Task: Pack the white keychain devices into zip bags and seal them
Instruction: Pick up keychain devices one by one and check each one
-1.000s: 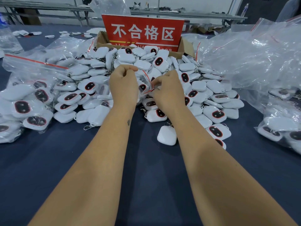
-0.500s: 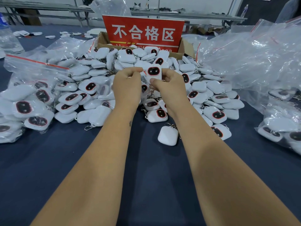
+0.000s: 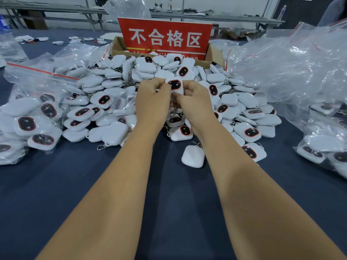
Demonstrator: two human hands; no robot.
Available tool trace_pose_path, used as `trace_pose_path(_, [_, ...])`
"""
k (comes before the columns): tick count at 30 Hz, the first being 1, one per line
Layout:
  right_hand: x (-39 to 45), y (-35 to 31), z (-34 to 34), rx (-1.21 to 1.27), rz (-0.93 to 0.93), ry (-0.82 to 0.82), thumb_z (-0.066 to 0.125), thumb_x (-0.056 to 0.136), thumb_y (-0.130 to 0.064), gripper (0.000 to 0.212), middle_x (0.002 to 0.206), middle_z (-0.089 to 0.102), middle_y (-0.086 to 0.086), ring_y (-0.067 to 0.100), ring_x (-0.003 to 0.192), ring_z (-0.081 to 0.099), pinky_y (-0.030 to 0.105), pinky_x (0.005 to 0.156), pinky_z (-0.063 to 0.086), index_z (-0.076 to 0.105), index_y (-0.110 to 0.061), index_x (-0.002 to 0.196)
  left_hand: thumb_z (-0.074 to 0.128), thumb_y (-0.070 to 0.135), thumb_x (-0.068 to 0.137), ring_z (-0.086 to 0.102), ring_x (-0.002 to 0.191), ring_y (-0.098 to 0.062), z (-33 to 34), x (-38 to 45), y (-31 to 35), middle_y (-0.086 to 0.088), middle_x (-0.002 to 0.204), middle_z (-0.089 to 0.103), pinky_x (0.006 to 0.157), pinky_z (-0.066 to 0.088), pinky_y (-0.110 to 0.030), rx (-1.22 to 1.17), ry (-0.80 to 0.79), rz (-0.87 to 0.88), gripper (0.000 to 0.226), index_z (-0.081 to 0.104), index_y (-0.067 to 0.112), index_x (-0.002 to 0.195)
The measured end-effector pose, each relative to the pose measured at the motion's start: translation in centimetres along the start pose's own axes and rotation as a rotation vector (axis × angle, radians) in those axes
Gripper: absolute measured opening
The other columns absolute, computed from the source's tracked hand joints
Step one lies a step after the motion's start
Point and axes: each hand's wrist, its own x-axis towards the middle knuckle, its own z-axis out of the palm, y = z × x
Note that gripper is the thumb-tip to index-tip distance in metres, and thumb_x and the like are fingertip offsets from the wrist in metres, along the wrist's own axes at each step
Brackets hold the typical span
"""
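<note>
- One wide-angle head camera looks forward and down across the blue table (image 3: 78, 194) toward its far edge.
- It sits close above both forearms, which rise from the bottom of the frame.
- No second view exists, so nothing overlaps.

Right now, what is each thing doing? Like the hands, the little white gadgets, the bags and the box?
Left hand: fingers curled, pinching the held device.
Right hand: fingers curled, pinching the same device.
Held device: lifted above the pile, dark face showing; whether a bag covers it is unclear.
Loose devices: heaped on the table, unbagged.
Filled zip bag: lying left, stuffed with devices.
Empty bags: crumpled in a pile, right.
Cardboard box: open, behind the pile.
Red sign: standing upright.
</note>
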Motion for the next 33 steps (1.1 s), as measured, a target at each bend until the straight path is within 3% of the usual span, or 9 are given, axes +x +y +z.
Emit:
trace_pose_path(7, [0.08, 0.09, -0.01, -0.006, 0.010, 0.004, 0.063, 0.089, 0.003, 0.025, 0.081, 0.075, 0.001, 0.016, 0.078, 0.072, 0.034, 0.077, 0.061, 0.065, -0.021, 0.092, 0.051, 0.023, 0.084, 0.049, 0.058, -0.007, -0.09, -0.01, 0.31, -0.005, 0.072, 0.062, 0.061, 0.045, -0.033, 0.022, 0.008, -0.007, 0.025, 0.072, 0.010, 0.085])
trace_pose_path(9, [0.11, 0.15, -0.01, 0.005, 0.013, 0.001, 0.062, 0.089, 0.003, 0.024, 0.083, 0.076, 0.002, 0.015, 0.078, 0.072, 0.032, 0.076, 0.061, 0.065, -0.020, 0.093, 0.052, 0.025, 0.082, 0.053, 0.061, -0.007, -0.07, -0.12, 0.30, 0.002, 0.070, 0.065, 0.066, 0.049, -0.037, 0.021, 0.000, -0.011, 0.023, 0.074, 0.017, 0.083])
trace_pose_path(13, [0.17, 0.21, -0.04, 0.045, 0.025, -0.003, 0.061, 0.089, 0.004, 0.024, 0.081, 0.075, -0.002, 0.010, 0.075, 0.072, 0.023, 0.068, 0.057, 0.064, -0.019, 0.095, 0.056, 0.026, 0.081, 0.054, 0.056, 0.003, -0.08, -0.20, 0.21, 0.021, 0.061, 0.063, 0.063, 0.048, -0.027, 0.021, -0.012, -0.012, 0.017, 0.070, 0.031, 0.072])
trace_pose_path(18, [0.23, 0.07, 0.12, 0.090, 0.055, 0.008, 0.059, 0.086, 0.004, 0.024, 0.086, 0.075, 0.008, 0.017, 0.076, 0.070, 0.032, 0.071, 0.059, 0.065, -0.014, 0.101, 0.059, 0.022, 0.085, 0.054, 0.055, 0.005, -0.07, 0.11, 0.15, 0.022, 0.059, 0.061, 0.054, 0.041, -0.012, 0.033, -0.011, 0.013, 0.018, 0.069, 0.030, 0.074])
trace_pose_path(23, [-0.02, -0.33, 0.19, 0.171, 0.071, 0.029, 0.053, 0.086, 0.002, 0.026, 0.090, 0.071, 0.011, 0.019, 0.080, 0.066, 0.042, 0.082, 0.058, 0.071, -0.017, 0.093, 0.059, 0.026, 0.085, 0.056, 0.068, -0.001, 0.07, 0.06, 0.01, 0.014, 0.074, 0.062, 0.063, 0.044, -0.022, 0.041, -0.015, 0.000, 0.022, 0.064, 0.033, 0.065])
trace_pose_path(26, [-0.18, -0.40, 0.11, 0.147, 0.061, 0.034, 0.053, 0.088, -0.001, 0.024, 0.086, 0.070, 0.008, 0.016, 0.077, 0.065, 0.035, 0.076, 0.057, 0.070, -0.018, 0.091, 0.058, 0.026, 0.086, 0.057, 0.073, -0.004, 0.09, 0.12, -0.01, 0.010, 0.081, 0.063, 0.065, 0.042, -0.024, 0.057, -0.016, -0.001, 0.023, 0.062, 0.036, 0.065])
trace_pose_path(30, [-0.19, -0.50, 0.07, 0.128, 0.065, 0.037, 0.052, 0.089, 0.000, 0.022, 0.077, 0.067, 0.004, 0.007, 0.063, 0.061, 0.025, 0.063, 0.053, 0.068, -0.013, 0.099, 0.057, 0.024, 0.087, 0.062, 0.083, -0.015, 0.05, 0.17, 0.04, -0.002, 0.087, 0.068, 0.075, 0.050, -0.037, 0.078, -0.037, 0.003, 0.022, 0.065, 0.032, 0.068])
trace_pose_path(33, [-0.19, -0.52, 0.15, 0.116, 0.057, 0.042, 0.052, 0.089, 0.000, 0.022, 0.073, 0.065, 0.003, 0.004, 0.058, 0.058, 0.022, 0.060, 0.051, 0.068, -0.012, 0.099, 0.057, 0.025, 0.087, 0.060, 0.079, -0.012, 0.01, 0.14, 0.13, -0.001, 0.088, 0.068, 0.075, 0.051, -0.037, 0.081, -0.038, -0.005, 0.021, 0.065, 0.034, 0.069])
